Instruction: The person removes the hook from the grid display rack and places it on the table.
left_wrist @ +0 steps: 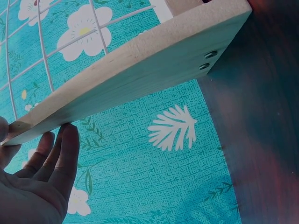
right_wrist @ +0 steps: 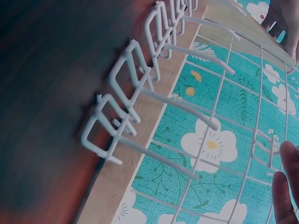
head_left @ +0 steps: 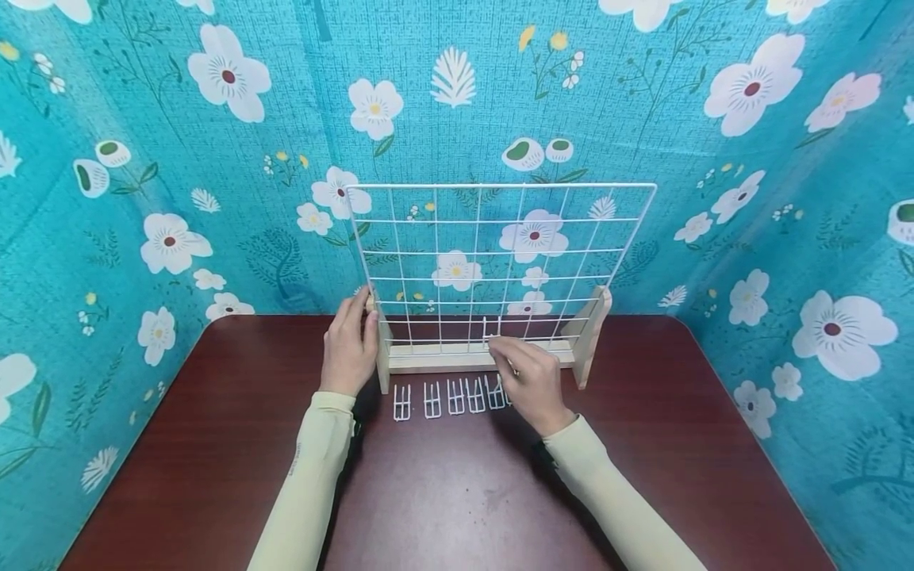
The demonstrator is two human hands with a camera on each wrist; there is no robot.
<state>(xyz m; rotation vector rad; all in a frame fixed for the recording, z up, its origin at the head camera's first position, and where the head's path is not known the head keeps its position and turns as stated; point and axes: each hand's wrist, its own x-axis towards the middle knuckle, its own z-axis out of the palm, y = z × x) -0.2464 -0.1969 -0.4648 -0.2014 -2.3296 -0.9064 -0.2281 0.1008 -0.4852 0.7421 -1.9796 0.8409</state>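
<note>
A white wire grid panel (head_left: 428, 278) stands upright in a wooden stand with two side pieces. My left hand (head_left: 350, 345) grips the left wooden side piece (left_wrist: 140, 70) near its top, thumb on one face and fingers on the other. At the lower middle of the grid, my right hand (head_left: 531, 381) pinches a small white wire hook (right_wrist: 253, 144), which is up against the grid wires. The fingertips hide part of this hook. Several more white wire hooks (head_left: 402, 403) lie in a row on the table in front of the stand, some partly behind my right hand.
The stand's wooden base bar (head_left: 428, 363) lies behind the row of hooks. A dark reddish-brown table (head_left: 428, 492) carries everything. Blue floral cloth (head_left: 286, 119) hangs around the back and both sides.
</note>
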